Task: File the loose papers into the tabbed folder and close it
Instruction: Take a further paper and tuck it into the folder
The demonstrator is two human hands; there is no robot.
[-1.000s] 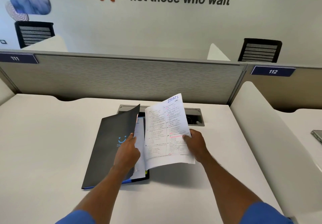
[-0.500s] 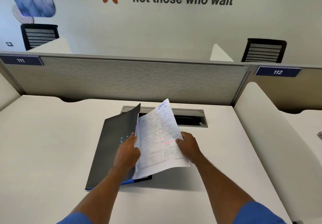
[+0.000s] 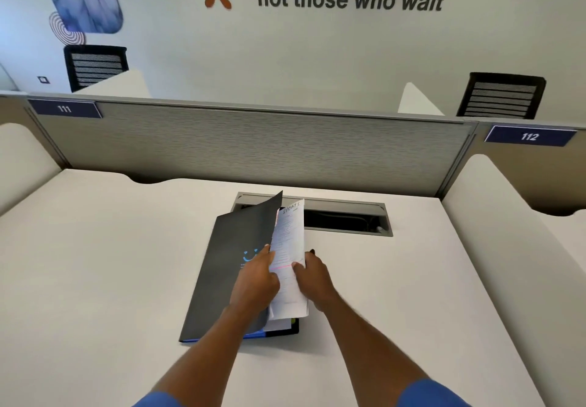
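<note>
A black folder (image 3: 226, 267) with a small blue logo lies on the white desk (image 3: 95, 264), its front cover raised. My left hand (image 3: 257, 283) holds that cover up by its right edge. A white printed sheet (image 3: 288, 241), headed with handwritten blue "SPORTS", stands tilted steeply against the cover's inner side. My right hand (image 3: 312, 276) pinches the sheet at its right edge. Other papers show at the folder's lower right corner, under the sheet.
A grey cable tray opening (image 3: 345, 216) is set into the desk just behind the folder. A grey partition (image 3: 253, 146) closes the back, and cream side dividers (image 3: 507, 232) stand left and right. Two black chairs (image 3: 501, 96) sit beyond.
My right hand has swung the sheet leftward and steeper, from lying open toward the raised cover. The cover has closed down slightly. The camera moved closer.
</note>
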